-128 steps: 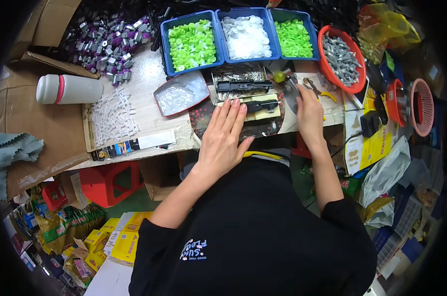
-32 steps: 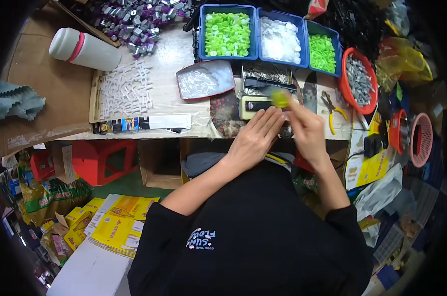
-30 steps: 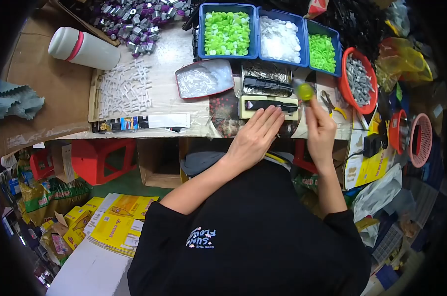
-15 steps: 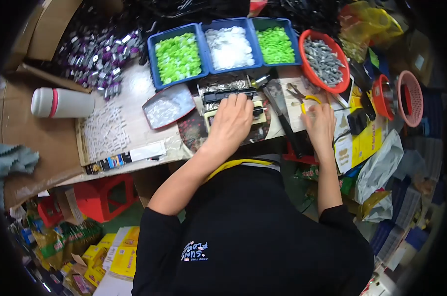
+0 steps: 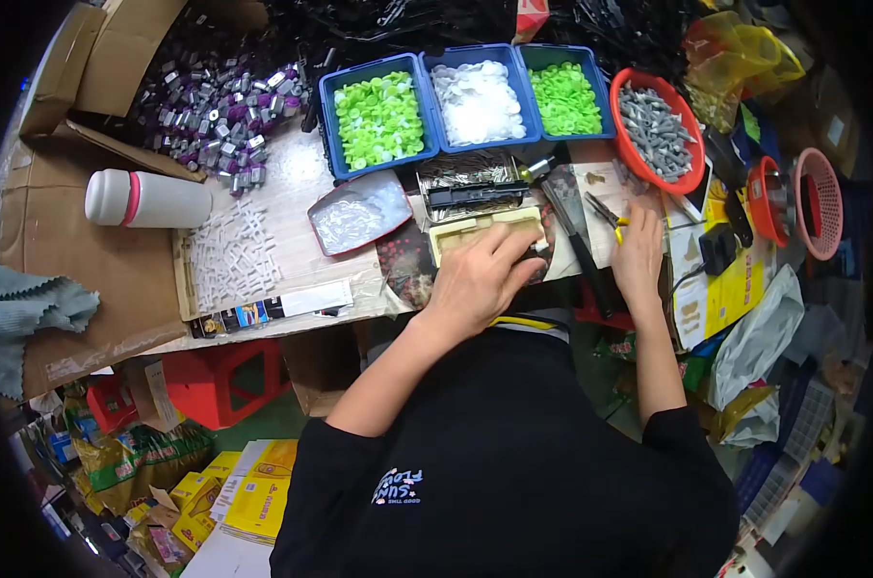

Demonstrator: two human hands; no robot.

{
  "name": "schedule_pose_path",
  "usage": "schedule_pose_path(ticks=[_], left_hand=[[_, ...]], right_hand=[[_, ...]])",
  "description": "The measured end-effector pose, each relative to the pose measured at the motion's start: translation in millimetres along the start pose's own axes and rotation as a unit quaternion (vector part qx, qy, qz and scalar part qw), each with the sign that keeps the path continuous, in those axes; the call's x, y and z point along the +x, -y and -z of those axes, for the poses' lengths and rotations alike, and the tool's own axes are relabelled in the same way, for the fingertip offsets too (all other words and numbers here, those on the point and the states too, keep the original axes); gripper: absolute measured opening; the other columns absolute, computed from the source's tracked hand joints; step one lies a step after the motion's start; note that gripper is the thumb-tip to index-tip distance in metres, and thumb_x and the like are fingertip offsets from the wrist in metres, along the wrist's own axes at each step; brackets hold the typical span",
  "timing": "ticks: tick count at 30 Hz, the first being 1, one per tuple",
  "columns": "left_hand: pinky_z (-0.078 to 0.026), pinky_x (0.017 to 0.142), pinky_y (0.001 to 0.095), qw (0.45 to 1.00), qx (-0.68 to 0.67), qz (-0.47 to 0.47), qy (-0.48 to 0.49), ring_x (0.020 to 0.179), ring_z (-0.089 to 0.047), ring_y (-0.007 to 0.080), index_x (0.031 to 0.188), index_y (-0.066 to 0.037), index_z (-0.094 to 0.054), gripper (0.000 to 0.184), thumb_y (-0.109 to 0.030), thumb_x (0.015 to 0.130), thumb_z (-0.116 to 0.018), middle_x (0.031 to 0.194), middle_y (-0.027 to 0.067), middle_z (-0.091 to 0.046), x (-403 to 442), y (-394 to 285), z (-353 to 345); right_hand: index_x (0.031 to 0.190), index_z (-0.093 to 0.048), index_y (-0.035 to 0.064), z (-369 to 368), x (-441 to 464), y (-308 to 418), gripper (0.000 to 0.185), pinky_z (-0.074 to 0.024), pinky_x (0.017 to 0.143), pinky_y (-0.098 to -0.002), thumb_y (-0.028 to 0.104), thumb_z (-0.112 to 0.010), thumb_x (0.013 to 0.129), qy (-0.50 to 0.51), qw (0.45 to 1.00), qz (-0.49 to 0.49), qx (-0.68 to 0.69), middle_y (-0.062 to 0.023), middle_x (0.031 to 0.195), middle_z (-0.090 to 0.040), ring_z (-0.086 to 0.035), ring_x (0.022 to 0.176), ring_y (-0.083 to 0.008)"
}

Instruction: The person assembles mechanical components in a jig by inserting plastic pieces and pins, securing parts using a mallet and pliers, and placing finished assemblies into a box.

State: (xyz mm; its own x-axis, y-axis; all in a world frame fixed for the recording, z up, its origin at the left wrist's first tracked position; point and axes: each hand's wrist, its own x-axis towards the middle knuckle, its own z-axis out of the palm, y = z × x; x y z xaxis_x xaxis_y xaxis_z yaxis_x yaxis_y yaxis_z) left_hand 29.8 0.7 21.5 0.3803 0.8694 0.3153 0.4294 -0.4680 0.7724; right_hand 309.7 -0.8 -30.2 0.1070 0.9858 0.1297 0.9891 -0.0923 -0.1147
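Observation:
My left hand (image 5: 484, 275) rests over the front of a cream-coloured block with a hollow top (image 5: 484, 227), fingers bent and thumb held apart. A small white piece (image 5: 540, 246) shows by its fingertips; I see nothing gripped. Just behind lies a black bar (image 5: 477, 195), in front of a tray of thin metal pieces (image 5: 467, 170). My right hand (image 5: 638, 249) is closed on the yellow handles of pliers (image 5: 604, 209), their dark jaws pointing away to the left. Between my hands lies a black-handled hammer (image 5: 573, 236).
Blue bins of green caps (image 5: 378, 120) and white discs (image 5: 477, 101) stand at the back. Grey pieces fill a red basket (image 5: 682, 183) at right. To the left are a shallow dish (image 5: 359, 214), white sticks (image 5: 234, 258) and a white bottle (image 5: 162, 199).
My left hand has drawn back from the black bar to the block's front, uncovering its hollow top. My right hand has moved slightly nearer me with the pliers. The view has shifted.

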Motion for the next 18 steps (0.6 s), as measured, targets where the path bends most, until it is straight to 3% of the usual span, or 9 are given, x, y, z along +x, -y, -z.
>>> schedule_pose_path(ticks=[2,5,8,10,12,16,18], left_hand=[[-0.048,0.065,0.0420,0.997,-0.063,0.036,-0.040,0.075,-0.062,0.0347,0.103,-0.004,-0.064,0.019,-0.017,0.090,-0.066,0.084,0.0137,-0.060,-2,1,-1],[-0.049,0.067,0.0386,0.988,-0.132,0.055,-0.050,0.078,-0.063,0.0349,0.107,-0.002,-0.063,0.021,-0.017,0.091,-0.065,0.089,0.0153,-0.063,-8,3,8],[-0.050,0.069,0.0356,0.975,-0.200,0.092,-0.030,0.078,-0.064,0.0324,0.109,-0.001,-0.062,0.022,-0.016,0.093,-0.063,0.091,0.0156,-0.064,-14,1,13],[-0.050,0.070,0.0349,0.966,-0.234,0.107,-0.012,0.078,-0.065,0.0305,0.109,0.000,-0.062,0.022,-0.015,0.094,-0.063,0.091,0.0154,-0.064,-18,-1,17],[-0.051,0.071,0.0335,0.937,-0.295,0.188,0.006,0.080,-0.066,0.0265,0.111,0.000,-0.062,0.023,-0.014,0.094,-0.063,0.094,0.0150,-0.066,-21,-4,22],[-0.052,0.071,0.0324,0.951,-0.258,0.164,-0.048,0.080,-0.067,0.0240,0.113,0.000,-0.062,0.024,-0.013,0.093,-0.064,0.098,0.0146,-0.067,-30,1,24],[-0.052,0.072,0.0329,0.957,-0.233,0.167,-0.044,0.080,-0.068,0.0270,0.113,0.000,-0.063,0.025,-0.013,0.092,-0.065,0.098,0.0154,-0.067,-29,3,25]], right_hand=[[0.115,-0.054,-0.0012,2,-6,0,0.040,-0.0400,0.098,-0.0452,-0.009,-0.054,0.075,-0.040,0.997,0.024,0.059,-0.0214,0.116,-0.051,-0.049,0.111,-0.0419],[0.119,-0.053,-0.0025,30,-9,26,0.044,-0.0424,0.097,-0.0400,-0.009,-0.055,0.075,-0.089,0.977,0.119,0.155,-0.0197,0.124,-0.050,-0.052,0.112,-0.0366],[0.110,-0.055,-0.0018,56,-10,69,0.035,-0.0481,0.086,-0.0388,-0.007,-0.057,0.075,0.052,0.928,0.190,0.317,-0.0187,0.117,-0.056,-0.058,0.102,-0.0364],[0.104,-0.055,-0.0006,61,-3,92,0.031,-0.0486,0.083,-0.0400,-0.006,-0.060,0.075,0.041,0.924,0.231,0.301,-0.0176,0.108,-0.057,-0.058,0.098,-0.0370],[0.101,-0.055,0.0012,60,4,102,0.032,-0.0482,0.081,-0.0420,-0.005,-0.064,0.071,0.090,0.914,0.269,0.289,-0.0173,0.102,-0.056,-0.057,0.095,-0.0375],[0.097,-0.055,0.0024,59,9,113,0.036,-0.0471,0.076,-0.0432,-0.003,-0.068,0.064,0.094,0.895,0.319,0.297,-0.0146,0.095,-0.054,-0.056,0.088,-0.0366],[0.096,-0.054,0.0022,58,11,114,0.036,-0.0467,0.074,-0.0432,-0.003,-0.067,0.064,0.085,0.895,0.327,0.291,-0.0143,0.093,-0.054,-0.055,0.087,-0.0364]])
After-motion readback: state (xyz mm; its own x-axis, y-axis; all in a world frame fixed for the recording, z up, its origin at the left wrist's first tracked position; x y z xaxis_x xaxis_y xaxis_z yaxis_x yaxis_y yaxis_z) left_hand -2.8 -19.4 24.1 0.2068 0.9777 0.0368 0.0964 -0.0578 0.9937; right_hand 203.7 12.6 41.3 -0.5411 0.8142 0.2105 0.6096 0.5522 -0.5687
